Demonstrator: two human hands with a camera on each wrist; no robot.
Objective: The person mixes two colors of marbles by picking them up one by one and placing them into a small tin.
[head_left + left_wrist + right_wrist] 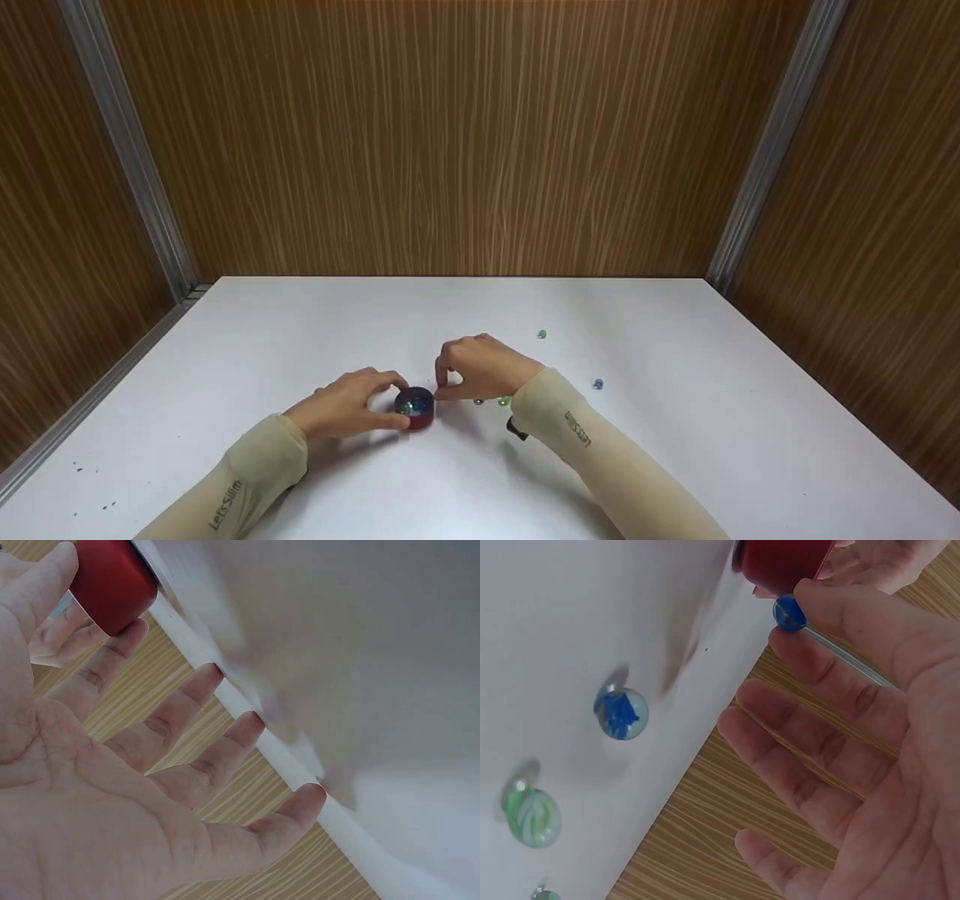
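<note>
From the head view, the left hand [346,409] cups a small red cup [417,409] on the white table [675,450]. The left wrist view shows thumb and forefinger gripping it, other fingers spread. In the right wrist view, the right hand [855,727] pinches what looks like a blue marble [788,614] beside the cup.

White table [675,450], wood-grain walls [450,135] at twelve o'clock, loose green marble [541,334] at one o'clock, blue marble [598,384] at three o'clock.

White table [675,450] with marbles [598,384], red cup [417,409]
</note>
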